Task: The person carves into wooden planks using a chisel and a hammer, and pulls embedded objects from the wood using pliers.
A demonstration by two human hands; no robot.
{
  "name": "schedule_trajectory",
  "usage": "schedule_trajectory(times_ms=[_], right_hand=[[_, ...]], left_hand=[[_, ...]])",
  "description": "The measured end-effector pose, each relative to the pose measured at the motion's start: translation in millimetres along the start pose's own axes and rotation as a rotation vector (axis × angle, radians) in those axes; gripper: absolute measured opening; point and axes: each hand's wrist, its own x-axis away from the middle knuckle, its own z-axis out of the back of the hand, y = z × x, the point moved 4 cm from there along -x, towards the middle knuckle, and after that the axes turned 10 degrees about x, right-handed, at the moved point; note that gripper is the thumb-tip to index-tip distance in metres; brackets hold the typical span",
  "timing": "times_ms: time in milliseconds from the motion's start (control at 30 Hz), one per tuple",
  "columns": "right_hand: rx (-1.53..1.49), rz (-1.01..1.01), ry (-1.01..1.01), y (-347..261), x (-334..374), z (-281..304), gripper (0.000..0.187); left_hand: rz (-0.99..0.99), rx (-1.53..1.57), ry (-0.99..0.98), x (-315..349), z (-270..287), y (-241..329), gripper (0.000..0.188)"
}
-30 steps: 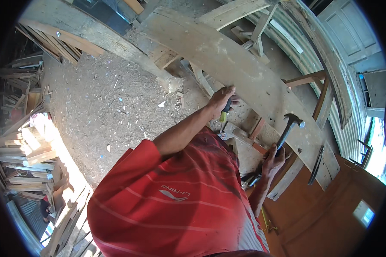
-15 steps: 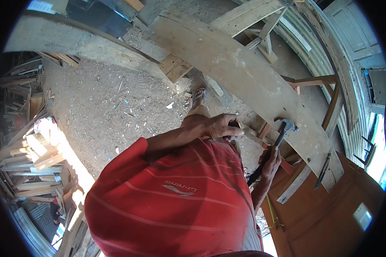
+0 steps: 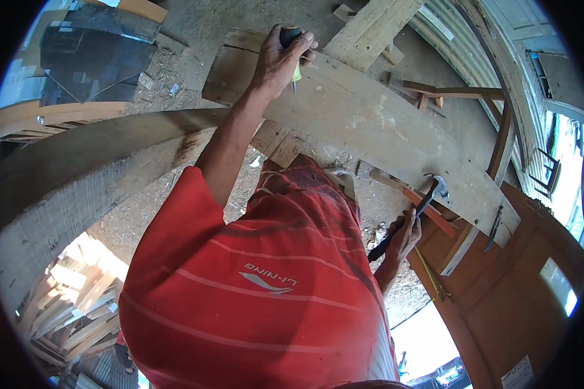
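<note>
- The left hand point(image 3: 280, 59) is closing fully round the dark-and-yellow handle of a chisel-like tool point(image 3: 292, 48), fingers wrapped tight, with its thin metal tip pointing down onto the long pale wooden plank point(image 3: 383, 129).
- The right hand point(image 3: 403, 236) is gripping the black handle of a steel-headed hammer point(image 3: 416, 211), fingers curled shut about its lower end; the head is resting low, near the plank's near edge, well apart from the tool in the left hand.
- The tool's tip is touching, or nearly touching, the plank just below the left fingers; I cannot tell whether it is biting in.
- Judging by the pale chips and shavings point(image 3: 175, 78) lying on the ground, some cutting looks done; with the hammer lowered and far from the tool, the striking at this spot seems not yet begun.
- A second, greyer weathered beam point(image 3: 78, 175) is running across the near left, and stacked wood offcuts point(image 3: 65, 311) are lying below it.
</note>
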Motion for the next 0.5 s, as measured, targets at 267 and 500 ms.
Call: schedule_trajectory(times_ms=[267,500], right_hand=[[0.132,0.077,-0.093,-30.6,25.0,-45.5,0.042],[0.217,0.009,-0.154,-36.8,33.4,-57.1,0.037]], left_hand=[[-0.082,0.457,-0.073,-45.3,-31.7,-22.3,0.029],[-0.165,0.398,-0.079,-55.2,-42.4,-39.9,0.031]])
